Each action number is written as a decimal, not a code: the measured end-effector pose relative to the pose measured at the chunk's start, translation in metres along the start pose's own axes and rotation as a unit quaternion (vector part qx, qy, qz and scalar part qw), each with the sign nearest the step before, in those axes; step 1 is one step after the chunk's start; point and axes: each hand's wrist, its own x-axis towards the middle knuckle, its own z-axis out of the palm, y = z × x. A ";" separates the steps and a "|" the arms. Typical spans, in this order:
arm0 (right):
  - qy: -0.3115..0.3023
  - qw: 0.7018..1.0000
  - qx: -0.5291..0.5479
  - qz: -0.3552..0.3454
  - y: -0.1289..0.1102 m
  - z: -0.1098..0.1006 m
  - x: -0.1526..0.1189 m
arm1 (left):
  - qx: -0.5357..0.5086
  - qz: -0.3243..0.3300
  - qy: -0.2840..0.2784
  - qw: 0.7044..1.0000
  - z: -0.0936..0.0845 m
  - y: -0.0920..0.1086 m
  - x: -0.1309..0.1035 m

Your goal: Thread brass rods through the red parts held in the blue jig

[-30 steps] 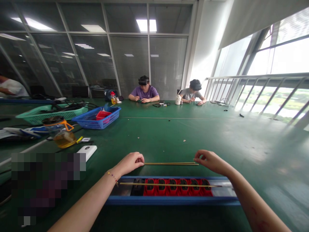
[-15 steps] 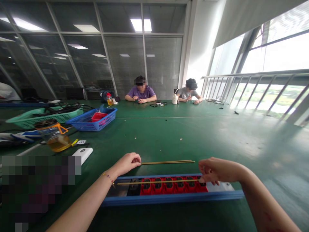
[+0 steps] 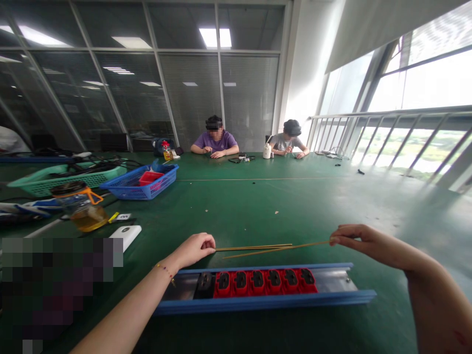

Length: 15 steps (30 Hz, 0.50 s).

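My left hand (image 3: 195, 246) pinches the left end of thin brass-coloured strips (image 3: 254, 247), which lie nearly level above the green table. Out to the right, my right hand (image 3: 354, 237) holds another thin brass-coloured strip (image 3: 309, 244) by its right end. That strip slants down to the left, and in this view its far part crosses the other strips. Just in front of both hands lies a long blue-edged metal channel (image 3: 269, 303). A row of several red socket modules (image 3: 258, 282) with black faces sits inside it, with a black socket module (image 3: 204, 282) at their left.
A blue basket (image 3: 158, 189) holding a red box and a green basket (image 3: 33, 187) stand at left. Nearer are a jar of amber liquid (image 3: 86, 216) and a white power bank (image 3: 127, 236). Two people (image 3: 221, 140) sit across the green table (image 3: 236, 201).
My right hand has moved right and away from me, carrying its strip from over the red socket modules to beside the other strips. My left hand has stayed put.
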 end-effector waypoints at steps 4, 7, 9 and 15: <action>-0.016 0.999 -0.044 -0.002 0.009 0.022 0.020 | 0.019 -0.009 0.008 1.000 -0.001 0.005 -0.001; -0.018 0.997 -0.075 -0.010 0.012 0.049 0.042 | 0.026 -0.007 0.014 1.000 -0.003 0.009 -0.002; -0.011 0.996 -0.084 -0.030 0.012 0.067 0.054 | 0.022 -0.005 0.005 1.000 -0.003 0.008 -0.002; 0.024 0.988 -0.141 -0.053 0.017 0.100 0.074 | 0.026 0.004 0.004 1.000 0.000 -0.001 0.000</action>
